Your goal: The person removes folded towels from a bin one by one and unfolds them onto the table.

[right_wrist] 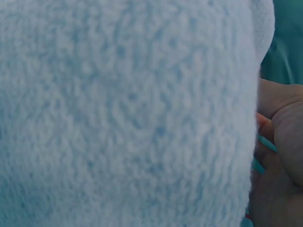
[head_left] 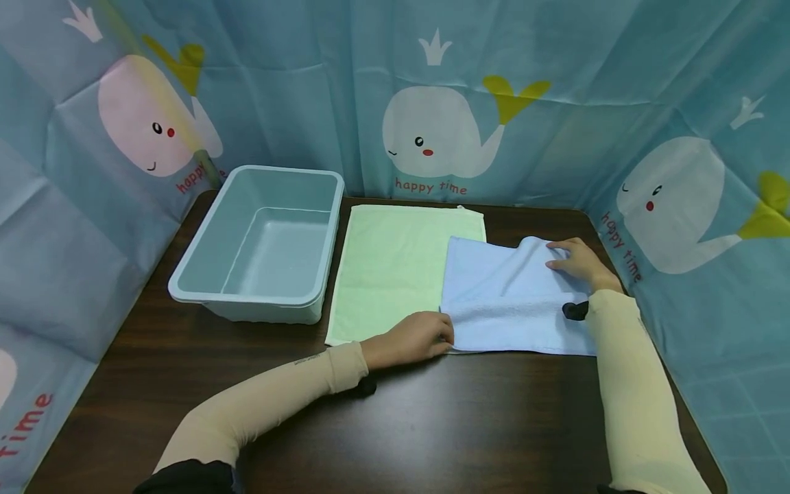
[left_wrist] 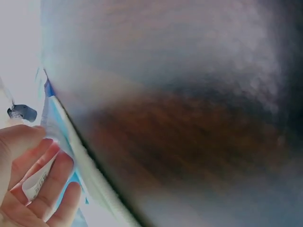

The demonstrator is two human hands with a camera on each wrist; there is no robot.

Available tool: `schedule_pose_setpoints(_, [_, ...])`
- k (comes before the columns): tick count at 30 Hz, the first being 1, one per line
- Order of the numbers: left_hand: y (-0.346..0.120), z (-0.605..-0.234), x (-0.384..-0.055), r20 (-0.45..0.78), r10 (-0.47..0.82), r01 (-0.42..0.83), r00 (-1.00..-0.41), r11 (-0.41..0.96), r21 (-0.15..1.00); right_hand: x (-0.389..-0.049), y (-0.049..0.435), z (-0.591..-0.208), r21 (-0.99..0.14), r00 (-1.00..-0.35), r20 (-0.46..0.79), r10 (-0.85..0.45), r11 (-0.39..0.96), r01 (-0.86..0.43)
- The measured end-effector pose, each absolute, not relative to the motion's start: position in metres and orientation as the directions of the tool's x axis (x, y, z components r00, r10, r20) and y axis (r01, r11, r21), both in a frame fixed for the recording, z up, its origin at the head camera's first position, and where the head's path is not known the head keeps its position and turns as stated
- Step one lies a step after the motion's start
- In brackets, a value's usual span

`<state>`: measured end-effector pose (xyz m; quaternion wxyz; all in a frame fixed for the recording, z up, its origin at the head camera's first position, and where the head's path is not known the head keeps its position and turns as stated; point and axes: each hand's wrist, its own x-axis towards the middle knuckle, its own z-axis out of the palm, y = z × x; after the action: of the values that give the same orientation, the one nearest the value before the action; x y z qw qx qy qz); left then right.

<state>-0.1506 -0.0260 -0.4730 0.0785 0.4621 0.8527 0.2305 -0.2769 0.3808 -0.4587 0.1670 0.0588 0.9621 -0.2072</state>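
A light blue towel (head_left: 506, 295) lies partly over a pale green towel (head_left: 389, 267), with a raised fold near its far edge. My left hand (head_left: 420, 338) pinches the blue towel's near left corner between thumb and fingers. A white label (left_wrist: 38, 182) shows between those fingers in the left wrist view. My right hand (head_left: 580, 261) rests at the far right corner of the blue towel, thumb and forefinger extended apart on the cloth. In the right wrist view the towel (right_wrist: 128, 113) fills most of the picture and hides part of that hand.
A light blue plastic basin (head_left: 256, 299) stands on the left of the dark wooden table (head_left: 401, 425). Whale-printed curtains (head_left: 296, 103) hang round the back and sides, close to the table's edges.
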Motion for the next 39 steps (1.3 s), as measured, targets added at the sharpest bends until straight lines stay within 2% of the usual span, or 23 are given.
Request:
schedule_pose_setpoints(5, [-0.029,-0.468,-0.151,0.102,0.839,0.741,-0.535,0.409,0.532,-0.276,0.381,-0.455,-0.368,-0.919,-0.391,0.053,0.906,0.209])
schedule_pose_setpoints(8, [-0.031,-0.465,-0.150,0.102,0.876,0.742,-0.471,0.330,0.584,-0.277,0.382,-0.454,-0.366,-0.908,-0.415,0.055,0.904,0.222])
schedule_pose_setpoints(13, [-0.035,-0.462,-0.146,0.073,0.943,0.741,-0.325,0.206,0.639,-0.278,0.381,-0.452,-0.368,-0.892,-0.448,0.064,0.895,0.250])
schedule_pose_setpoints(17, [-0.037,-0.462,-0.140,0.048,0.956,0.739,-0.289,0.191,0.646,-0.277,0.381,-0.450,-0.369,-0.883,-0.464,0.076,0.889,0.271])
schedule_pose_setpoints(28, [-0.035,-0.460,-0.135,-0.090,0.956,0.771,-0.281,0.280,0.572,-0.275,0.376,-0.453,-0.346,-0.880,-0.469,0.078,0.900,0.264])
schedule_pose_setpoints(31, [-0.030,-0.450,-0.141,-0.108,0.947,0.789,-0.304,0.314,0.528,-0.275,0.377,-0.453,-0.343,-0.884,-0.461,0.081,0.902,0.262])
schedule_pose_setpoints(33, [-0.025,-0.441,-0.147,-0.112,0.933,0.795,-0.343,0.352,0.494,-0.274,0.378,-0.453,-0.343,-0.888,-0.453,0.077,0.905,0.253])
schedule_pose_setpoints(39, [-0.008,-0.418,-0.174,-0.087,0.854,0.745,-0.513,0.494,0.449,-0.273,0.377,-0.454,-0.348,-0.893,-0.446,0.063,0.907,0.238])
